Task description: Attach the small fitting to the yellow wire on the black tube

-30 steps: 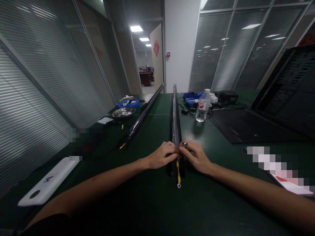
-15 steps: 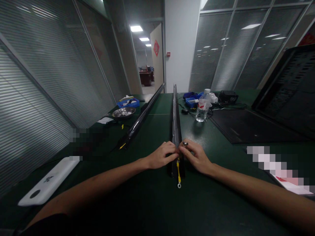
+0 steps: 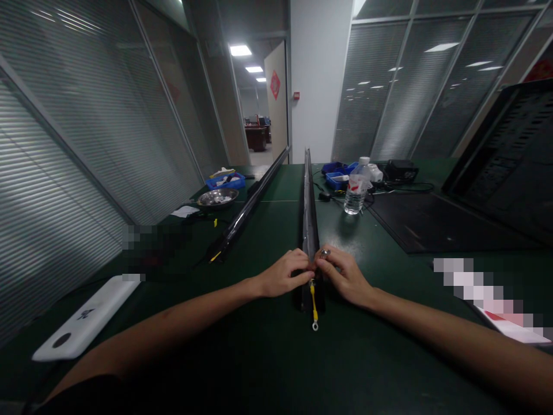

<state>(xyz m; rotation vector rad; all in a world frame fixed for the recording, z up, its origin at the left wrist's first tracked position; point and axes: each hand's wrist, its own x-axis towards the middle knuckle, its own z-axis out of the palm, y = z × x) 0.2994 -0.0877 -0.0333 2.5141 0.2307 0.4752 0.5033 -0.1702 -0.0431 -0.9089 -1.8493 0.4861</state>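
Observation:
A long black rail (image 3: 307,213) lies lengthwise down the green table (image 3: 268,357), its near end between my hands. My left hand (image 3: 283,274) pinches the rail's left side with fingers closed. My right hand (image 3: 343,275), wearing a ring, pinches the rail's right side, fingertips meeting the left hand's on top. A yellow wire with a ring terminal (image 3: 314,311) hangs out of the rail's near end onto the table.
A second black rail (image 3: 246,213) lies to the left. A water bottle (image 3: 356,193), blue bins (image 3: 334,173), a metal bowl (image 3: 217,197), a white flat device (image 3: 82,325) and a large black panel (image 3: 436,222) sit around. Glass partitions flank the table.

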